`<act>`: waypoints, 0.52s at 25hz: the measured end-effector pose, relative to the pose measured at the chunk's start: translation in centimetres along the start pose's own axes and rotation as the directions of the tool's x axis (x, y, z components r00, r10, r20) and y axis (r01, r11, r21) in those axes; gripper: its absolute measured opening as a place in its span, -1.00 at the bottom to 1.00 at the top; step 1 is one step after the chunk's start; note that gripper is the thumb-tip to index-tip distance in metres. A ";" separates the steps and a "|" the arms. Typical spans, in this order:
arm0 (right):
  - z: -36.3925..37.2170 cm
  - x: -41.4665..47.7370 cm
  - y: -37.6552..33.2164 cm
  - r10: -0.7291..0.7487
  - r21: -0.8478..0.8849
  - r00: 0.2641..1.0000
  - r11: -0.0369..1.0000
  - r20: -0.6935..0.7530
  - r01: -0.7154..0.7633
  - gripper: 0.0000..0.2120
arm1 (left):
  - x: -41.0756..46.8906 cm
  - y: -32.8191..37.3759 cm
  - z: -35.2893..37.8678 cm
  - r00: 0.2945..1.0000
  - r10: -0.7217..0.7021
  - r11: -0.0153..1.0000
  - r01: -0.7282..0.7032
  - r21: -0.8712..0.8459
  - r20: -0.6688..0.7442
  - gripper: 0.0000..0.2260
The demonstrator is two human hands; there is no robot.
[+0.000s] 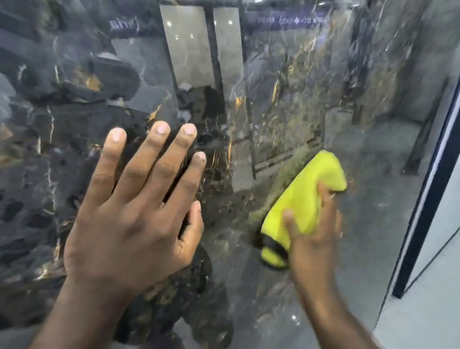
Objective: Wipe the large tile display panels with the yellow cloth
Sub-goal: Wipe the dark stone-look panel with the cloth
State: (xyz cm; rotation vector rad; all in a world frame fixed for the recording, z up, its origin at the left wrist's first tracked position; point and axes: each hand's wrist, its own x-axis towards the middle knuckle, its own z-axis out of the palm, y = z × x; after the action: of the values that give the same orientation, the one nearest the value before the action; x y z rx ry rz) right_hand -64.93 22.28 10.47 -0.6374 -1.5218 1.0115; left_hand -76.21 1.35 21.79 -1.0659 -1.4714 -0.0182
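A large glossy dark marble tile panel (pixel 67 67) with gold and white veins fills almost the whole view. My left hand (pixel 136 208) lies flat against it, fingers straight and spread, at centre left. A folded yellow cloth (pixel 300 201) is pressed on the panel to the right of centre. My right hand (pixel 311 234) holds the cloth from below, thumb and fingers curled over it; this hand is blurred. The polished surface reflects other tile panels and ceiling lights.
The panel's black frame edge (pixel 448 151) runs down the right side. Beyond it lie a pale grey wall and floor (pixel 436 325). Mirrored purple lettering shows in the reflection near the top.
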 end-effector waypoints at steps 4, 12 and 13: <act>-0.3 2.1 -4.6 -0.224 -0.005 0.963 0.974 0.153 0.227 -0.29 | 0.8 0.3 -0.2 0.999 -0.027 0.999 0.027 0.020 0.020 -0.56; -4.2 14.0 3.6 -0.084 0.040 0.993 0.995 -0.085 0.087 -0.27 | 8.7 9.6 3.9 0.983 -0.182 0.978 0.180 -0.108 -0.007 -0.60; -4.2 12.5 4.3 -0.086 0.042 0.994 0.995 -0.060 0.089 -0.28 | 10.4 10.3 4.5 0.985 -0.170 0.979 0.168 -0.116 -0.015 -0.60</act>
State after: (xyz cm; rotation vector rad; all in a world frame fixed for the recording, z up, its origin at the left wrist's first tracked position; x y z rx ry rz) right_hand -64.10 35.89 12.95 -0.5597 -1.4597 0.9494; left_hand -71.58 15.87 23.16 -1.0256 -1.5497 -0.2384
